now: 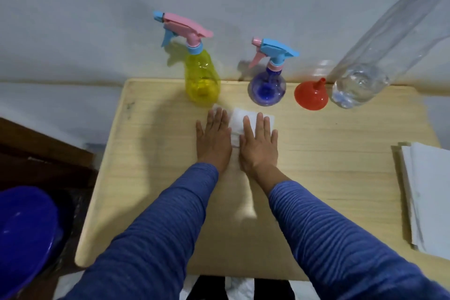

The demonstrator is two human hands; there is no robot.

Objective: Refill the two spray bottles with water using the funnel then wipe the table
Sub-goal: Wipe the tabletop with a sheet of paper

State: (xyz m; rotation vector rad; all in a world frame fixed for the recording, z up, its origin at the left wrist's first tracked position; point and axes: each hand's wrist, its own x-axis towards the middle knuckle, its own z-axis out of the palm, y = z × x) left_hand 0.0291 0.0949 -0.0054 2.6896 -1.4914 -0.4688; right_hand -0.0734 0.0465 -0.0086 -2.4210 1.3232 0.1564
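head view: you look down on a light wooden table (316, 165) set against a pale wall (97, 19).
left hand: your left hand (214, 139) lies palm down, fingers straight and close together, pressing the left part of a white cloth (239, 120).
right hand: your right hand (259, 143) lies flat beside the left one, fingers straight and slightly spread, resting on the right part of the same cloth.
cloth: it lies flat on the table, just in front of the two spray bottles, and shows between and beyond your fingers.
sleeves: both your forearms wear blue striped sleeves (341, 238).
yellow spray bottle (202, 80): it stands upright at the table's far edge, left of centre, with a pink and blue trigger head on.
blue spray bottle (266, 87): it stands upright to the right of the yellow one, with a blue and pink trigger head on.
red funnel (311, 95): it rests mouth down, spout up, between the blue spray bottle and the clear bottle.
clear bottle (365, 75): a large transparent bottle stands at the far right, with some water in its base.
white sheets (428, 195): a stack lies at the table's right edge.
blue basin (24, 234): it sits lower left, off the table.
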